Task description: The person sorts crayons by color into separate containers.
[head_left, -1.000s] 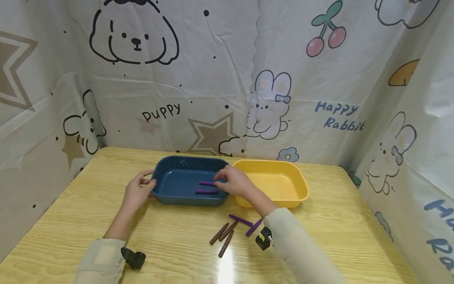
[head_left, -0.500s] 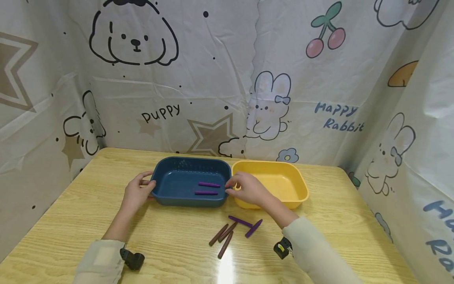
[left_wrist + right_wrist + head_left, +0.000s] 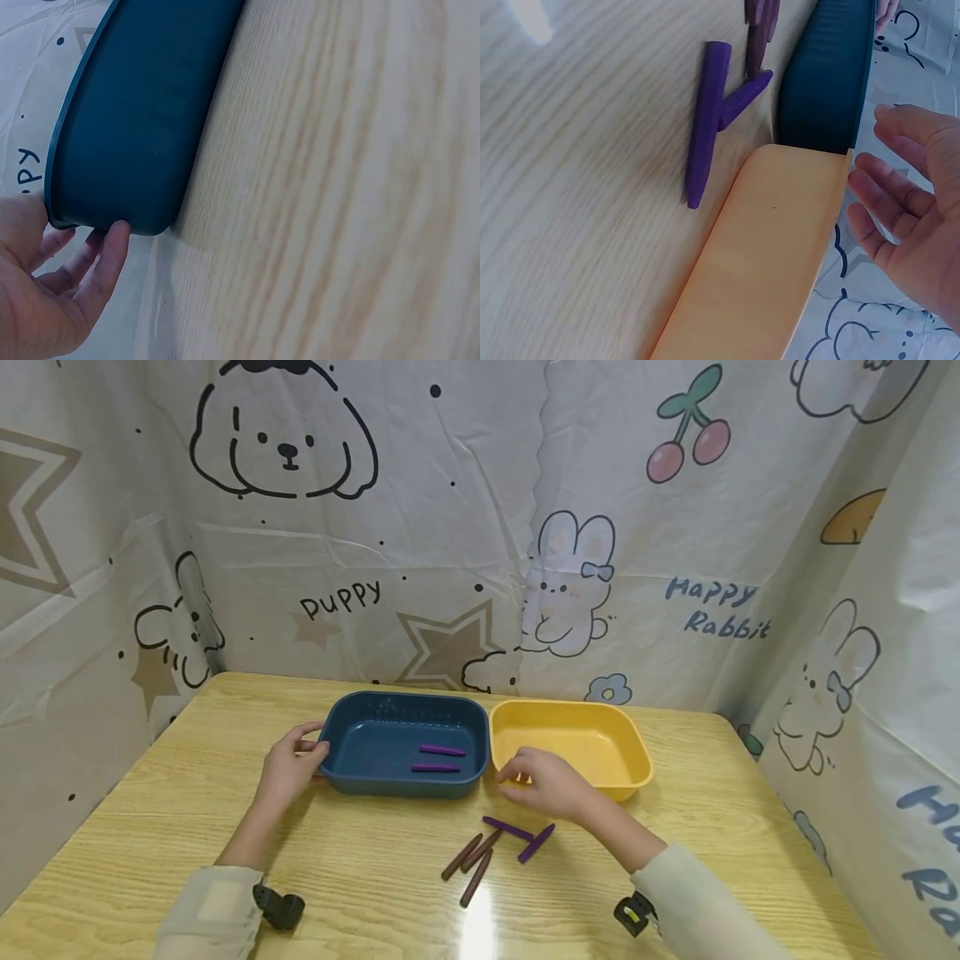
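"So, gripping what with the left hand (image 3: 289, 767)?"
"The blue tray (image 3: 375, 747); hovering empty, loosely bent, with the right hand (image 3: 549, 785)."
"Seeing purple crayons (image 3: 442, 750)?"
"Two in that tray, two on the table (image 3: 375, 877)."

A pale yellow wood-grain bench (image 3: 360, 877) fills the lower part of the head view, with a bright patch of reflected light (image 3: 477, 931) glaring on its near side. Behind it and along both sides hangs a creased off-white printed curtain (image 3: 465, 510), its back panel showing a large outlined puppy head (image 3: 285, 464), a pair of pink cherries (image 3: 688, 443), a white rabbit with a blue bow (image 3: 566, 614) and a brown star (image 3: 448, 642). Dark "puppy" lettering (image 3: 341, 600) and blue "Happy Rabbit" lettering (image 3: 720, 606) sit among scattered black dots.
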A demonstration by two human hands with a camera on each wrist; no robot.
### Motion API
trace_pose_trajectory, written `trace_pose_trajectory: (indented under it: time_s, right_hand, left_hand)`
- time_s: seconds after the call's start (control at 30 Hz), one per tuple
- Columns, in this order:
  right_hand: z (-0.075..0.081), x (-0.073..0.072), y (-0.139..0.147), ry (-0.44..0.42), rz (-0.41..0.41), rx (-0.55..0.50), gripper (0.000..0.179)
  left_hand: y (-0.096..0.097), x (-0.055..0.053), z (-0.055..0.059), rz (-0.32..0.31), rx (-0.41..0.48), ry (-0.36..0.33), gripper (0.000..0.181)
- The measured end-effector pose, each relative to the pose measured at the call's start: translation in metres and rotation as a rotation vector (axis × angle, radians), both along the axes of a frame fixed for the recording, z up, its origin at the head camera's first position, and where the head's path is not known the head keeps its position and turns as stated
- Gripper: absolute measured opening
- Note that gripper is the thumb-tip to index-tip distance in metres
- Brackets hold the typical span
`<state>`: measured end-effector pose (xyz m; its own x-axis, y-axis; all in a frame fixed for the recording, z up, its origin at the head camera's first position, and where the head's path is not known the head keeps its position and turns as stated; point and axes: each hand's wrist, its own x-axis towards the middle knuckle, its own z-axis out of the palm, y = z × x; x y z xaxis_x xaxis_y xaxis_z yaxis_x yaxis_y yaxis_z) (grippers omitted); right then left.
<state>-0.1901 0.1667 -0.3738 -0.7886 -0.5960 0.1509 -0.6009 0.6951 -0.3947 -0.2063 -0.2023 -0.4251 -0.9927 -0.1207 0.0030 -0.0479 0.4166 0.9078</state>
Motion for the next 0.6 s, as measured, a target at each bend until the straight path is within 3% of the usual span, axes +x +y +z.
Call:
trace_pose_trajectory:
  time_s: [0.33, 0.6]
  right_hand:
    - [0.0, 0.015, 0.009, -0.044, 0.003, 0.037, 0.013]
    - [-0.01, 0.023, 0.019, -0.068, 0.049, 0.079, 0.008]
  left_hand:
    - [0.0, -0.002, -0.001, 0.001, -0.002, 0.002, 0.047]
    - [-0.001, -0.002, 0.0, 0.005, 0.002, -0.004, 0.047]
